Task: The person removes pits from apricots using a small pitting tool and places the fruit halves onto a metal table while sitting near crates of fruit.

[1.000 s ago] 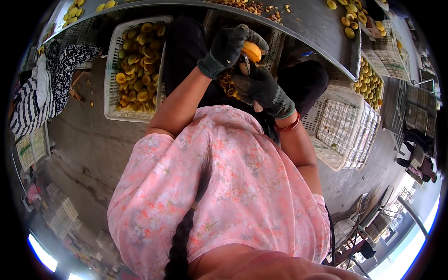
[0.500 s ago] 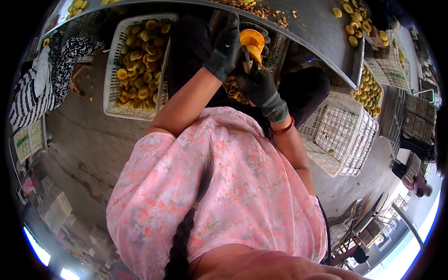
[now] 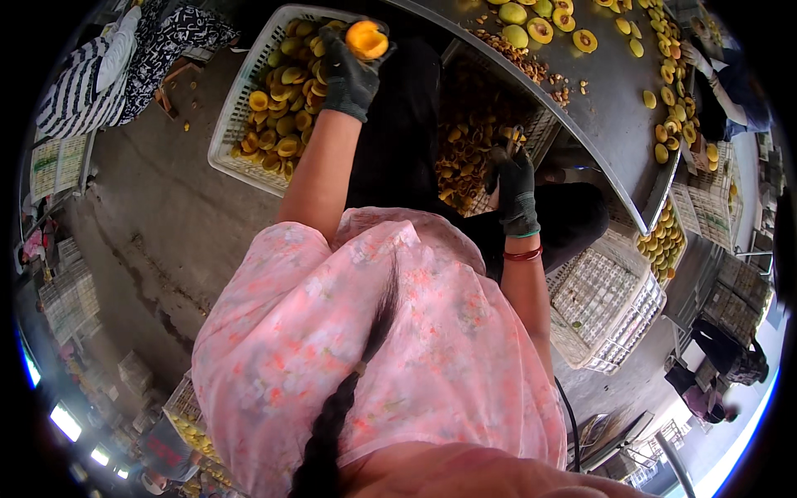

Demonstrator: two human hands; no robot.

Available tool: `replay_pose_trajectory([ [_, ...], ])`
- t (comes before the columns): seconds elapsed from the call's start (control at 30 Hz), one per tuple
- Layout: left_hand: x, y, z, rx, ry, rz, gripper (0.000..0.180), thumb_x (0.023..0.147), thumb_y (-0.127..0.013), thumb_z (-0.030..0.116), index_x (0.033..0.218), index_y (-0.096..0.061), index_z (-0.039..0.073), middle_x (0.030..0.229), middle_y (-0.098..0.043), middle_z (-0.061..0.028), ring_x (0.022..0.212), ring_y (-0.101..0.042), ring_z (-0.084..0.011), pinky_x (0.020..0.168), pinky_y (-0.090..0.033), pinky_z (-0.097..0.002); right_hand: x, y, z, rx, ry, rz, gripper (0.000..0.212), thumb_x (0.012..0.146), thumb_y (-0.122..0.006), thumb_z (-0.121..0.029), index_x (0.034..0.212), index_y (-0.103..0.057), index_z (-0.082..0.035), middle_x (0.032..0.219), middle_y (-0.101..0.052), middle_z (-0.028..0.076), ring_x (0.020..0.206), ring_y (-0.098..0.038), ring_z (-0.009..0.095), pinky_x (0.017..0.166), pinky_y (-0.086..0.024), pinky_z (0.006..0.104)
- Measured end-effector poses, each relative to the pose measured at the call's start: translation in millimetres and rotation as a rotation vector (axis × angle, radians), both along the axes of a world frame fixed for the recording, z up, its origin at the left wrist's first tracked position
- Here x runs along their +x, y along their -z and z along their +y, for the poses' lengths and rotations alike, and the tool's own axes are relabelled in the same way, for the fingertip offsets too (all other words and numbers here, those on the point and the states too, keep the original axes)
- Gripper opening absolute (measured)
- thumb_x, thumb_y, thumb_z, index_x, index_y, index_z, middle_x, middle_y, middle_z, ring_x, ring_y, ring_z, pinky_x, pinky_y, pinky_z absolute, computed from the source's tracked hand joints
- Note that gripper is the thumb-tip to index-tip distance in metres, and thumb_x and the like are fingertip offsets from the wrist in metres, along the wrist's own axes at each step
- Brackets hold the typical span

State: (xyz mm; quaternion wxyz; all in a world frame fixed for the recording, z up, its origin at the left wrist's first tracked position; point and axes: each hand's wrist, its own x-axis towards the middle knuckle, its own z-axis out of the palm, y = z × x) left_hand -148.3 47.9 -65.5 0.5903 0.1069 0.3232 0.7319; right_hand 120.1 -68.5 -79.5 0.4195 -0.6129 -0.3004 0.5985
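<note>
Concrete floor, white lattice crate [image 3: 237,133] of halved fruit; my gloved left hand [image 3: 349,70] grips an orange fruit half [image 3: 366,38], right hand [image 3: 513,178] seemingly clenched on a small tool.

Fruit-processing workshop: crates [image 3: 249,124] of halved fruit, steel table [image 3: 614,124].

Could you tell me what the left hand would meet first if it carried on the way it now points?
Probably the white crate of halved yellow fruit: the left hand, holding an orange fruit half, reaches over it, though depth is unclear.

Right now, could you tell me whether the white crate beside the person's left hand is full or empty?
Partly full: the white crate holds a layer of yellow fruit halves, below the gloved left hand.
</note>
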Motion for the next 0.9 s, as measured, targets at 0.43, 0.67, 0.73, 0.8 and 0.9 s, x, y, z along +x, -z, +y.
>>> replay_pose_trajectory([
  [0.43, -92, 218, 95, -0.323, 0.207, 1.594, 0.047, 0.086, -0.049, 0.035, 0.120, -0.050, 0.003, 0.117, -0.053, -0.0241, 0.110, -0.048, -0.0393, 0.092, -0.038, -0.0454, 29, 104, -10, 0.367, -0.384, -0.264, 0.016, 0.086, -0.047, -0.004, 0.099, -0.055, -0.001, 0.057, -0.049, 0.003, 0.045, -0.046, 0.012, 0.040, -0.035, 0.0255],
  [0.67, -83, 224, 122, -0.152, -0.139, 1.686, 0.040, 0.086, -0.051, 0.035, 0.112, -0.056, 0.004, 0.112, -0.056, -0.0207, 0.105, -0.050, -0.0386, 0.087, -0.041, -0.0455, 13, 102, -2, 0.324, -0.549, -0.826, 0.015, 0.068, -0.056, -0.017, 0.075, -0.063, -0.006, 0.076, -0.062, 0.015, 0.076, -0.059, 0.028, 0.061, -0.046, 0.0360],
  [0.73, -44, 133, 133, 0.156, -0.310, 1.698, 0.036, 0.086, -0.053, 0.033, 0.108, -0.057, 0.005, 0.109, -0.058, -0.0187, 0.101, -0.053, -0.0368, 0.086, -0.041, -0.0451, 12, 91, -7, 0.377, -0.466, -0.786, 0.013, 0.071, -0.056, -0.016, 0.075, -0.062, -0.005, 0.073, -0.060, 0.013, 0.070, -0.057, 0.026, 0.058, -0.044, 0.0342],
  [0.8, -19, 74, 147, 0.429, -0.467, 1.717, 0.034, 0.085, -0.057, 0.032, 0.105, -0.057, 0.005, 0.101, -0.060, -0.0168, 0.092, -0.057, -0.0332, 0.081, -0.044, -0.0437, 14, 95, -8, 0.458, -0.429, -0.624, 0.013, 0.080, -0.057, -0.014, 0.075, -0.058, -0.003, 0.060, -0.054, 0.006, 0.053, -0.051, 0.018, 0.046, -0.039, 0.0299],
  [0.9, 13, 56, 188, 0.291, -0.078, 1.919, 0.031, 0.083, -0.058, 0.032, 0.100, -0.058, 0.005, 0.092, -0.061, -0.0151, 0.078, -0.059, -0.0308, 0.071, -0.046, -0.0411, 13, 95, -3, 0.536, -0.415, -0.510, 0.016, 0.085, -0.058, -0.014, 0.074, -0.056, -0.003, 0.051, -0.050, 0.003, 0.041, -0.047, 0.013, 0.039, -0.036, 0.0288],
])
